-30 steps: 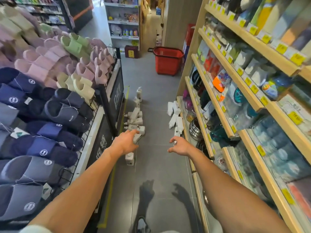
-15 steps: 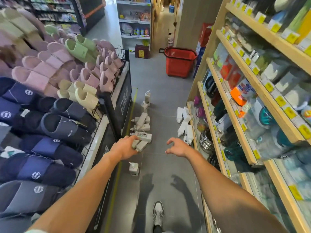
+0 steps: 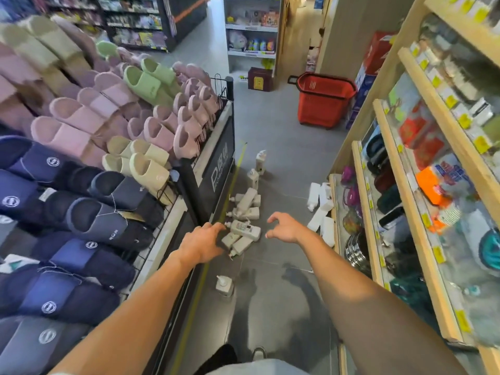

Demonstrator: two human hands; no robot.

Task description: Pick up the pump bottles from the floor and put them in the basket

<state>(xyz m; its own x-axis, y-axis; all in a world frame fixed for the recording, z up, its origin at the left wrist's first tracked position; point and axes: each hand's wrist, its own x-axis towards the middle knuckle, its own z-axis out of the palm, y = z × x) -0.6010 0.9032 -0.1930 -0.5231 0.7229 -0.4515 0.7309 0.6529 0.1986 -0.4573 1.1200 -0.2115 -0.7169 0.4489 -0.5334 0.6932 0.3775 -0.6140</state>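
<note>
Several beige pump bottles (image 3: 244,228) lie in a heap on the grey floor mid-aisle. One stands upright nearer me (image 3: 224,286), and two more stand further up the aisle (image 3: 260,161). A cluster of white bottles (image 3: 320,204) lies by the right shelf's foot. The red basket (image 3: 324,100) stands far down the aisle on the right. My left hand (image 3: 204,242) hangs above the near edge of the heap, fingers loosely curled, holding nothing. My right hand (image 3: 284,227) hovers to the right of the heap, fingers spread and bent, empty.
A slipper display rack (image 3: 89,169) lines the left side, its black base panel (image 3: 216,169) bordering the aisle. Wooden shelves (image 3: 411,169) with goods line the right. My shoe (image 3: 258,353) shows at the bottom. A white shelf unit (image 3: 251,33) stands at the far end.
I have walked forward along the aisle; the heap and basket appear closer. Both arms stay stretched out, and the right hand's fingers have spread wider.
</note>
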